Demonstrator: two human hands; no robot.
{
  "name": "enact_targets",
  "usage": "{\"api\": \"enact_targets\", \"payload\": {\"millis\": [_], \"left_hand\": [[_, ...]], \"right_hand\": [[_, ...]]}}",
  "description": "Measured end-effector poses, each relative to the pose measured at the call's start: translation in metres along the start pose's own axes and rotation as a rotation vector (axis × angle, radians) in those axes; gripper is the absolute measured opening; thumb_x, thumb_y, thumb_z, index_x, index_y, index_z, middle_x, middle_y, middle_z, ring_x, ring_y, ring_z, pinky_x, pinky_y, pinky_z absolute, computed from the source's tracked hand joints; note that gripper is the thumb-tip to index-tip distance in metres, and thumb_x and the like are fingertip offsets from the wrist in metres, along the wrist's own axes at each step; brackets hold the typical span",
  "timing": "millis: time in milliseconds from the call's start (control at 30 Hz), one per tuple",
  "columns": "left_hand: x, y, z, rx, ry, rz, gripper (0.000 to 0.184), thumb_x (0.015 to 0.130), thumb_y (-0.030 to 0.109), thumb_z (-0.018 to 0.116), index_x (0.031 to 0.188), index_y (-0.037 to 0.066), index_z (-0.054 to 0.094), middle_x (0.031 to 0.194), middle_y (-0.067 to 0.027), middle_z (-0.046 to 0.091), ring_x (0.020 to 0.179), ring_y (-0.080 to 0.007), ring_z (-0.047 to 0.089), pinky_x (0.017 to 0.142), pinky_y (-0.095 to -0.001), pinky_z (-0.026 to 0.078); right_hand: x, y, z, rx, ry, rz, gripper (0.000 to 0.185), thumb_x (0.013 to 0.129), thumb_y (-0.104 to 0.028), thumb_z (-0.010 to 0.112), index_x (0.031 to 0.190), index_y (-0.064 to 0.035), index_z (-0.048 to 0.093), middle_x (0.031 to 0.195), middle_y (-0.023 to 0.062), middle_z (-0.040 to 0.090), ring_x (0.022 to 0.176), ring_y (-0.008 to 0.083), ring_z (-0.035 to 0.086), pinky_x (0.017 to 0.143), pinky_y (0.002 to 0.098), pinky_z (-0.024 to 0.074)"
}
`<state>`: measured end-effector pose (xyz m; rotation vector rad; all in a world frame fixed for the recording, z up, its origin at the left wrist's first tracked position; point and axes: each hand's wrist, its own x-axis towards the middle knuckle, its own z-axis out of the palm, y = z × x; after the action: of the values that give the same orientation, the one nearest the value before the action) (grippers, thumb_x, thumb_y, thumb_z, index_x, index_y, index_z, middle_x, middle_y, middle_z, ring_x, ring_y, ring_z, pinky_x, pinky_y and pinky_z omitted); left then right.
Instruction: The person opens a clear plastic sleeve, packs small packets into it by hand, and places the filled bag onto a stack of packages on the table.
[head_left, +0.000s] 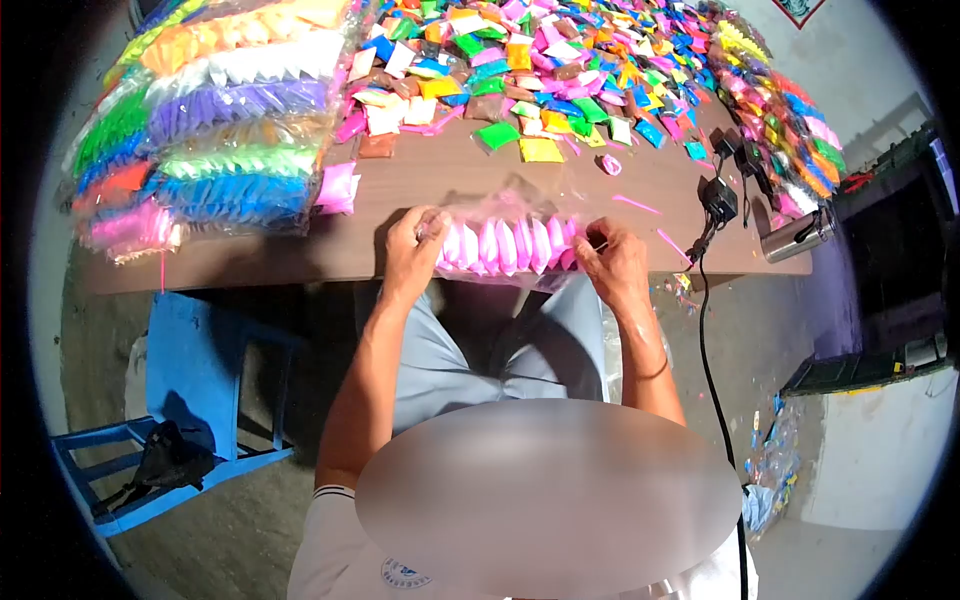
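Observation:
A clear plastic bag [505,245] with a row of pink packets lies at the table's front edge, between my hands. My left hand [415,243] is closed on the bag's left end, fingers bent over the plastic. At the other end, my right hand [612,258] pinches the plastic beside the last pink packet. Loose clear film stands up behind the row. A small pink packet [338,188] lies to the left, beside the stacked bags.
Stacked bags of coloured packets [240,110] fill the table's left. Loose packets [540,60] are heaped at the back, more bags [780,110] at right. A black adapter [718,200] with cable and a metal cylinder [797,238] are at right. A blue chair [190,370] stands left.

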<state>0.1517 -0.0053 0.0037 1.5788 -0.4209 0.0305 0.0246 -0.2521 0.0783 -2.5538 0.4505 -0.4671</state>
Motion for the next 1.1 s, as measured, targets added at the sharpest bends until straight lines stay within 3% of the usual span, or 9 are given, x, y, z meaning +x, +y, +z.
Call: {"api": "enact_targets", "payload": {"millis": [167,300,433,533,633,733,833,1033,1100], "left_hand": [[0.000,-0.002,0.001,0.009,0.017,-0.010,0.038,0.088,0.032,0.066,0.099,-0.004,0.064,0.085,-0.0096,0.065,0.078,-0.0147,0.058,0.072,-0.0299,0.047],[-0.001,0.005,0.003,0.054,0.037,0.003,0.037,0.088,0.031,0.066,0.099,-0.004,0.064,0.088,-0.0109,0.067,0.081,-0.0162,0.060,0.075,-0.0310,0.048],[0.001,0.000,0.002,0.063,0.009,0.028,0.035,0.088,0.031,0.066,0.098,-0.002,0.064,0.086,-0.0104,0.067,0.082,-0.0170,0.062,0.076,-0.0319,0.048],[0.001,0.001,0.002,0.031,0.000,-0.011,0.033,0.087,0.029,0.066,0.099,-0.002,0.064,0.087,-0.0116,0.068,0.081,-0.0186,0.062,0.075,-0.0337,0.049],[0.001,0.001,0.004,-0.009,0.016,0.027,0.023,0.085,0.016,0.060,0.098,-0.002,0.064,0.086,-0.0133,0.068,0.080,-0.0183,0.062,0.072,-0.0350,0.049],[0.001,0.002,0.002,-0.044,0.010,0.036,0.023,0.085,0.013,0.060,0.102,-0.001,0.063,0.090,-0.0120,0.067,0.084,-0.0169,0.059,0.075,-0.0346,0.046],[-0.002,-0.005,0.002,0.071,-0.002,0.109,0.049,0.088,0.022,0.064,0.129,0.003,0.045,0.128,-0.0118,0.051,0.118,-0.0208,0.048,0.099,-0.0371,0.039],[-0.008,-0.031,-0.004,0.180,-0.152,0.135,0.039,0.093,0.028,0.058,0.124,0.006,0.049,0.120,-0.0122,0.054,0.113,-0.0233,0.050,0.100,-0.0385,0.039],[-0.003,-0.048,0.001,-0.327,-0.191,-0.176,0.035,0.093,0.030,0.058,0.118,0.007,0.053,0.113,-0.0101,0.056,0.104,-0.0199,0.053,0.094,-0.0373,0.043]], "right_hand": [[0.009,0.005,-0.021,0.344,0.248,0.096,0.030,0.090,-0.024,0.064,0.086,0.0048,0.065,0.064,0.0101,0.060,0.058,0.0128,0.055,0.057,0.0320,0.0462],[0.013,-0.053,-0.048,0.538,0.253,0.096,0.024,0.092,-0.021,0.063,0.090,0.0035,0.064,0.064,0.0028,0.056,0.060,0.0096,0.055,0.056,0.0269,0.0446],[0.036,-0.104,-0.020,0.537,0.117,-0.237,0.024,0.092,-0.018,0.063,0.097,0.0044,0.065,0.076,0.0034,0.063,0.065,0.0104,0.056,0.057,0.0243,0.0450],[0.060,-0.155,0.006,0.283,-0.063,-0.577,0.017,0.084,-0.012,0.062,0.096,0.0007,0.065,0.079,0.0164,0.064,0.070,0.0254,0.062,0.066,0.0364,0.0486],[0.088,-0.191,0.051,0.155,-0.418,-0.663,0.017,0.077,-0.013,0.062,0.090,-0.0022,0.066,0.086,0.0243,0.065,0.085,0.0400,0.063,0.076,0.0470,0.0500],[0.102,-0.216,0.098,-0.137,-0.489,-0.717,0.021,0.077,-0.013,0.063,0.094,-0.0015,0.069,0.092,0.0225,0.067,0.093,0.0364,0.065,0.082,0.0445,0.0510],[0.103,-0.234,0.128,-0.348,-0.518,-0.754,0.028,0.077,-0.015,0.066,0.100,-0.0012,0.067,0.099,0.0208,0.067,0.097,0.0360,0.064,0.084,0.0444,0.0509],[0.088,-0.233,0.175,-0.151,-0.396,-0.693,0.037,0.076,-0.011,0.066,0.110,0.0015,0.060,0.105,0.0212,0.065,0.100,0.0359,0.063,0.086,0.0443,0.0509],[0.082,-0.234,0.200,-0.131,-0.185,-0.668,0.033,0.075,-0.007,0.063,0.106,0.0044,0.059,0.098,0.0237,0.064,0.096,0.0361,0.064,0.082,0.0428,0.0526]]}}
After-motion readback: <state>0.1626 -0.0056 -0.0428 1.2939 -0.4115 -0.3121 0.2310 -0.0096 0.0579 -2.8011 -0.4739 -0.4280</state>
